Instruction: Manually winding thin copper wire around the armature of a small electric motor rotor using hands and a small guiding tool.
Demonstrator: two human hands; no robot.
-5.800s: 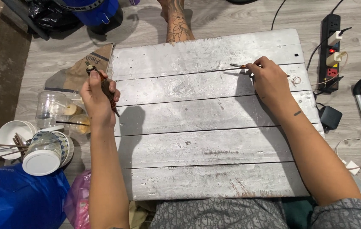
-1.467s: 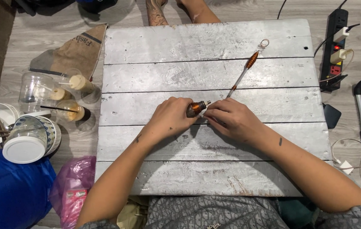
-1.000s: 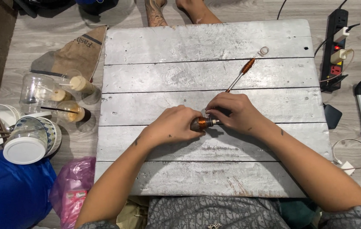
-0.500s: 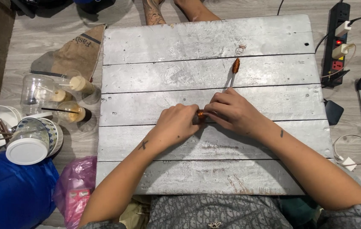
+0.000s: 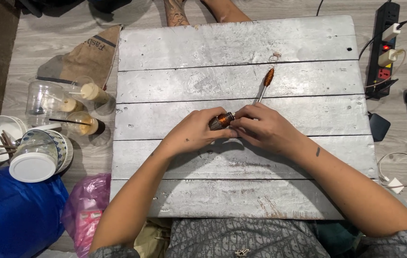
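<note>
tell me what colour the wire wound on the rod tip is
Coppery orange, seen in the head view on the rod tip.

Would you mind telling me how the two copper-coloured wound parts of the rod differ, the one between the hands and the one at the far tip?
The winding at the hands is pinched between the left hand and the right hand and partly hidden; the winding at the far tip is untouched and fully visible above the white board. The near one looks thicker, the far one slimmer and tapered. Both are copper-orange and sit on one thin rod.
</note>
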